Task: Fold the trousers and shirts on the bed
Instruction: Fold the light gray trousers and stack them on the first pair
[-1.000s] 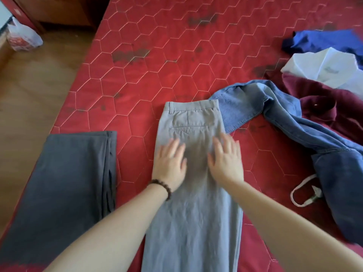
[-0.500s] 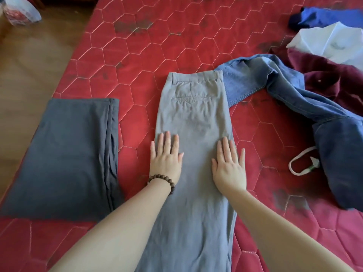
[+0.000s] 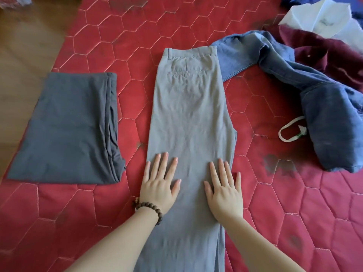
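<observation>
Both hands lying flat, fingers straight, on grey trousers [image 3: 188, 118] folded lengthwise on the red bed [image 3: 196, 24]: left hand [image 3: 160, 185] near left edge, right hand [image 3: 224, 191] near right edge. Folded dark trousers [image 3: 66, 130] sitting left; jeans [image 3: 294, 75], maroon [image 3: 324, 54] and white [image 3: 318, 18] garments piled right.

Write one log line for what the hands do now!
left hand: flat on grey trousers | right hand: flat on them | dark trousers: folded
</observation>
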`<action>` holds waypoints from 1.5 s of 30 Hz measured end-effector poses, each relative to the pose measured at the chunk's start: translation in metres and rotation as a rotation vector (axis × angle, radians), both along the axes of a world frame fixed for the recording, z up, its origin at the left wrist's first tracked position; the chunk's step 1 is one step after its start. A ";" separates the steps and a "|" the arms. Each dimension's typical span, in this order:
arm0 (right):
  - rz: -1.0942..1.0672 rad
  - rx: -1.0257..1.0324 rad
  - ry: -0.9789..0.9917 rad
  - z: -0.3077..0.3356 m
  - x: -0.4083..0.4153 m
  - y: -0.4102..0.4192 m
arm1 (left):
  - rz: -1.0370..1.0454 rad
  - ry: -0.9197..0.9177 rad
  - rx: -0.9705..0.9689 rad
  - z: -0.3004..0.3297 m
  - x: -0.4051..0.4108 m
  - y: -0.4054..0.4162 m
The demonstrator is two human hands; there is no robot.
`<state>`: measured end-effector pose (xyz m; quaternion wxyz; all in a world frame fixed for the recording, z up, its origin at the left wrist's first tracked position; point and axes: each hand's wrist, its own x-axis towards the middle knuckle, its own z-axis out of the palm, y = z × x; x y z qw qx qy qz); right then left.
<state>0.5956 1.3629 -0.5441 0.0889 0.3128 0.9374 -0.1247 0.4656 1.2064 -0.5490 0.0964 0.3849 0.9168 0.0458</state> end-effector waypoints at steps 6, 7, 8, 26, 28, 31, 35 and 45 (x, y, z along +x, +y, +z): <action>-0.185 -0.136 0.291 0.010 -0.011 0.066 | 0.050 0.062 0.110 0.000 -0.007 0.032; -0.204 -0.128 0.300 0.011 -0.018 0.082 | 0.044 0.072 0.148 0.000 -0.013 0.045; -0.203 -0.125 0.298 0.011 -0.027 0.097 | 0.028 0.072 0.190 -0.001 -0.020 0.058; -0.017 -0.061 0.339 0.006 -0.091 0.173 | 0.035 0.103 0.085 -0.019 -0.039 0.119; -0.040 -0.130 0.323 0.008 -0.085 0.181 | 0.038 0.099 0.092 -0.018 -0.039 0.119; -0.083 -0.266 0.351 0.011 -0.086 0.183 | 0.042 0.103 0.105 -0.018 -0.039 0.120; -0.342 -0.202 0.370 0.017 -0.086 0.176 | 0.046 0.109 0.106 -0.018 -0.040 0.120; 0.238 -0.041 0.248 -0.016 -0.091 0.071 | 0.034 0.125 0.119 -0.026 -0.040 0.119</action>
